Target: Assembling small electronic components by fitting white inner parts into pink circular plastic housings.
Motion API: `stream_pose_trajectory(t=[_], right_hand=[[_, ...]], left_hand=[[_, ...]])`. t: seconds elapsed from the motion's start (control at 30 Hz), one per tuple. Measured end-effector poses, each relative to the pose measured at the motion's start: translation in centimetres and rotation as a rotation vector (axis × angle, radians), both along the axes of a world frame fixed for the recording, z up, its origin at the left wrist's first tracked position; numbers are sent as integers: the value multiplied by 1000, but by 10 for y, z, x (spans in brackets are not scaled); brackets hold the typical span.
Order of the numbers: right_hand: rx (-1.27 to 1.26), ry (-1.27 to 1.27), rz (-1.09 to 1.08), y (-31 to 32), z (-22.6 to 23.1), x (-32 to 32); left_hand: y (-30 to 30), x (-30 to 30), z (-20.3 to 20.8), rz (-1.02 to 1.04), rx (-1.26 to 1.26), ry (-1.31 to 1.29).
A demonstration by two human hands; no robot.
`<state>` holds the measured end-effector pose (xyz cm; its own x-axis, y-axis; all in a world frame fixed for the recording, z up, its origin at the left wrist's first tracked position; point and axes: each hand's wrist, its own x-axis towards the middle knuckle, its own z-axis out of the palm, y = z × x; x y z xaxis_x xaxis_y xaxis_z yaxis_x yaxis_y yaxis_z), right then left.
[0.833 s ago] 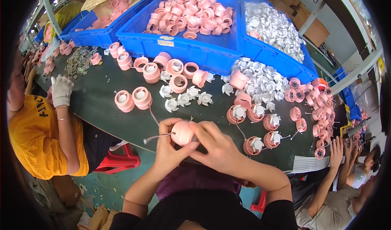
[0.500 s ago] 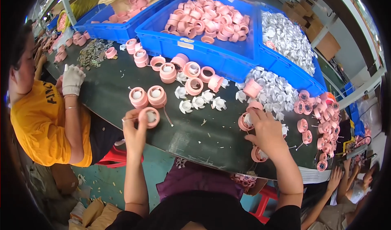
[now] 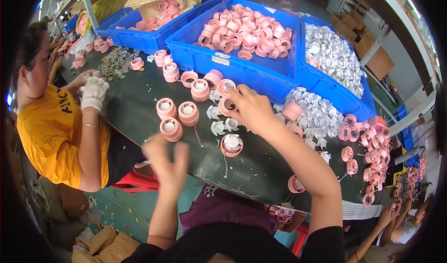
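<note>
My right hand (image 3: 255,110) reaches across the bench, thumb and fingers closed around a pink plastic ring (image 3: 224,108) in the cluster by the blue bin. Its fingertips partly hide that ring. My left hand (image 3: 164,159) is blurred over the bench's near edge, thumb apart from the fingers, with nothing visible in it. Just beyond it, three pink round housings (image 3: 170,129) with white centres stand grouped together. Between my hands sits another pink housing (image 3: 231,144) with a white finned insert and a wire trailing toward me. Loose white finned inserts (image 3: 217,127) lie beside the cluster.
Blue bins hold pink rings (image 3: 251,30) and white inserts (image 3: 333,58). White inserts (image 3: 312,111) heap before the right bin. Pink parts (image 3: 372,151) crowd the bench's right end. A co-worker in a yellow shirt (image 3: 56,137) and white glove sits at left.
My right hand has moved left and away from me onto the ring. The housing it was handling now stands mid-bench. My left hand has let go of its housing and drawn back toward me.
</note>
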<state>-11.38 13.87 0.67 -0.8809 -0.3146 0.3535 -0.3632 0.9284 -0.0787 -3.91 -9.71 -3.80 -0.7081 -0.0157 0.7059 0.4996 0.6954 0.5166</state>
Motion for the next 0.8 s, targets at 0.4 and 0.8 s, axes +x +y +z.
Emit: stream_pose_trajectory(t=[0.4, 0.8], right_hand=[[-634, -140, 257, 26, 6, 34], [-1091, -525, 227, 29, 11, 144]], left_hand=[[77, 4, -3, -193, -187, -283], [66, 18, 6, -695, 349, -343]])
